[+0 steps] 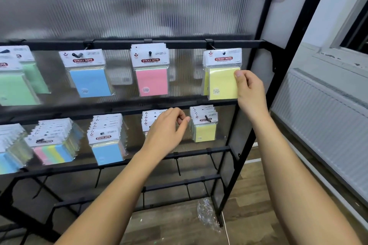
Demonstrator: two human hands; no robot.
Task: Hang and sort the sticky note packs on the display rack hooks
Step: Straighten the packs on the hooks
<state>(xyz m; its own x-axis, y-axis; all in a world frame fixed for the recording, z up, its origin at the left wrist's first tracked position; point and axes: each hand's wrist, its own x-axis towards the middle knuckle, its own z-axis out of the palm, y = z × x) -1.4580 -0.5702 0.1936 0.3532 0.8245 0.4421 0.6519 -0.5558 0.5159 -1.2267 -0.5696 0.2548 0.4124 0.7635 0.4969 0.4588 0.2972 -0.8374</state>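
left hand hides packs; right hand pinches yellow pack.

— What's the person wearing on the arms, from where you stand?

— Nothing I can see. Both forearms are bare right down to the bottom of the view; no sleeve or cuff shows.

— Gloves, a watch, rings?

— The left hand and right hand are both bare, wrists too. The nails are short and plain; one thumbnail on the right shows clearly.
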